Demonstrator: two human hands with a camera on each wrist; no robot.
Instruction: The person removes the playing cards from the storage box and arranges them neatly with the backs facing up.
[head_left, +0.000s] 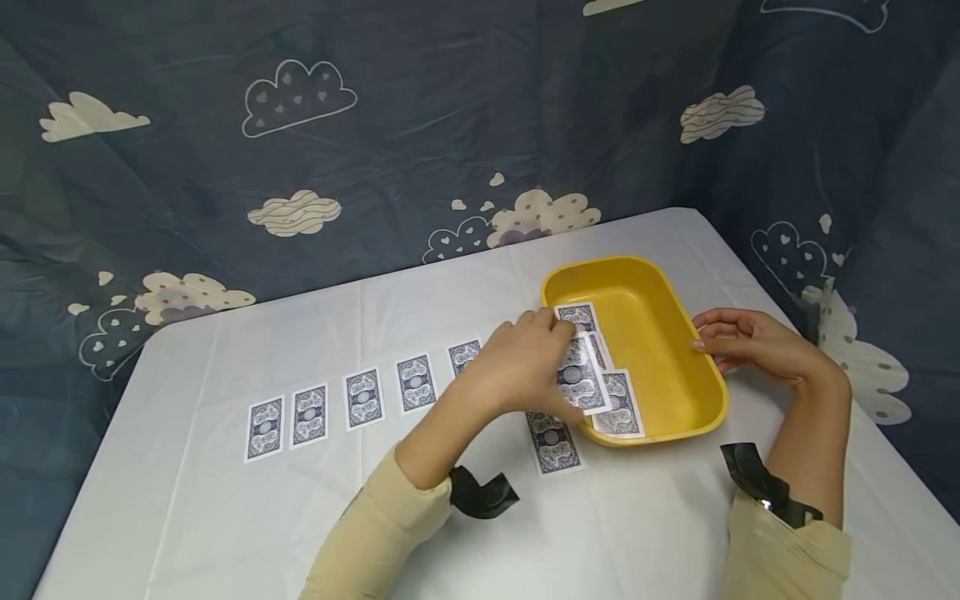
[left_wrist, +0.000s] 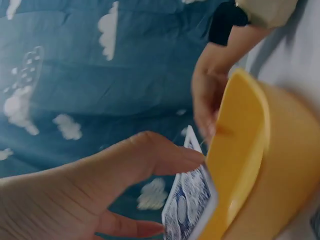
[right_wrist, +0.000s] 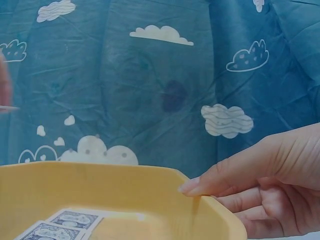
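Note:
My left hand (head_left: 525, 364) pinches a blue-backed playing card (head_left: 582, 379) by its edges, above the left side of a yellow tray (head_left: 667, 367). In the left wrist view the thumb lies along that card (left_wrist: 187, 202), beside the tray's wall (left_wrist: 287, 160). Several cards lie face down inside the tray, among them a card (head_left: 621, 408) at its near left. My right hand (head_left: 757, 343) grips the tray's right rim, thumb on top and fingers outside, as the right wrist view shows.
A row of face-down cards runs leftward over the white cloth, from a card (head_left: 555, 446) by the tray to a card (head_left: 265, 427) at far left. My left forearm covers part of the row. A dark cloud-patterned curtain (head_left: 420, 108) stands behind the table (head_left: 225, 517).

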